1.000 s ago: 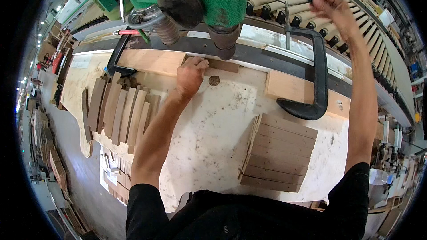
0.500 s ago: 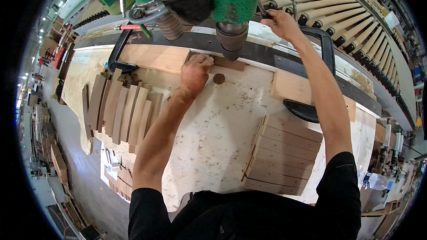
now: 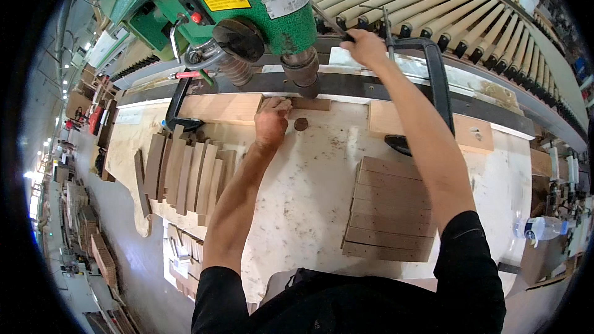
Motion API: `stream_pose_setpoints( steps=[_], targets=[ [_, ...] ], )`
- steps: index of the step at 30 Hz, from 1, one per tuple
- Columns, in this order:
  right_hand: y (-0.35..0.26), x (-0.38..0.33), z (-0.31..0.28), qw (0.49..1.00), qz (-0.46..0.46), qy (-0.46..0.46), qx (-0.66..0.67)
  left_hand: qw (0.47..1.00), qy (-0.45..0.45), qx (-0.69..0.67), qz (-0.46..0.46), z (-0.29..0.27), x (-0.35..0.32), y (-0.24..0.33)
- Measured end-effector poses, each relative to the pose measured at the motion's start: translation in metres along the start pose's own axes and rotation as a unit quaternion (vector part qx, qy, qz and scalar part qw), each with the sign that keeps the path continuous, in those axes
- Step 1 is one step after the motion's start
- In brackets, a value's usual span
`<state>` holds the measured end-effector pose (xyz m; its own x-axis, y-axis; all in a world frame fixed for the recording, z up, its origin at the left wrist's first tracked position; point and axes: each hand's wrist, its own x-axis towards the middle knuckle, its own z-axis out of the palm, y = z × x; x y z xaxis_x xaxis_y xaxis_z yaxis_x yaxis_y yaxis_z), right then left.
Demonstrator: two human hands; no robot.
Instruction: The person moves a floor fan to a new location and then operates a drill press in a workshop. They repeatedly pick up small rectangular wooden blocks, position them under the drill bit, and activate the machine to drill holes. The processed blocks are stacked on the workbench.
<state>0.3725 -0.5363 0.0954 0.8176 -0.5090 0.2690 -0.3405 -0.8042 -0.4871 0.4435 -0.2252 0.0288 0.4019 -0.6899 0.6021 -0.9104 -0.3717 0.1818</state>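
Observation:
My left hand [image 3: 271, 122] is closed on the left end of a short brown wooden strip [image 3: 311, 104], pressing it against the dark fence [image 3: 352, 88]. Right above the strip is the chuck [image 3: 301, 68] of a green drill press [image 3: 286, 32]; the bit's tip cannot be made out. With its fingers wrapped round it, my right hand [image 3: 367, 49] grips the drill press's lever [image 3: 329, 20]. Beside my left hand, a pale wooden block [image 3: 223, 107] lies along the fence. A dark round hole [image 3: 301, 124] shows in the worktable [image 3: 297, 192] just in front of the strip.
Several loose strips [image 3: 184, 173] stand at the left; a row of drilled strips [image 3: 391, 210] lies at the right. Black clamps [image 3: 440, 80] hold the fence, with another block [image 3: 396, 117] by the right one. A roller conveyor [image 3: 427, 6] runs behind. A plastic bottle [image 3: 544, 229] lies far right.
The view has tilted up and shifted, showing more of the drill press head. Both hands keep their grips, with little visible movement relative to the machine.

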Motion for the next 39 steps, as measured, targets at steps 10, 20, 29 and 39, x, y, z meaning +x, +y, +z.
stream_pose_setpoints(
  steps=[10, 20, 29, 39],
  targets=[
    [0.008, -0.021, -0.208, 0.986, -0.109, 0.117, 0.054, 0.991, 0.105, 0.026, -0.082, 0.011, -0.013, 0.026],
    [-0.006, -0.026, -0.209, 0.989, -0.099, 0.092, 0.057, 0.993, 0.055, -0.044, -0.098, 0.029, -0.006, 0.033],
    [0.027, -0.032, -0.144, 0.997, -0.054, 0.057, -0.007, 0.986, 0.085, -0.115, -0.083, 0.023, -0.003, 0.032],
    [0.013, -0.007, -0.019, 0.999, -0.027, -0.021, 0.002, 0.992, 0.054, -0.094, -0.067, 0.015, -0.003, 0.031]
  ],
)
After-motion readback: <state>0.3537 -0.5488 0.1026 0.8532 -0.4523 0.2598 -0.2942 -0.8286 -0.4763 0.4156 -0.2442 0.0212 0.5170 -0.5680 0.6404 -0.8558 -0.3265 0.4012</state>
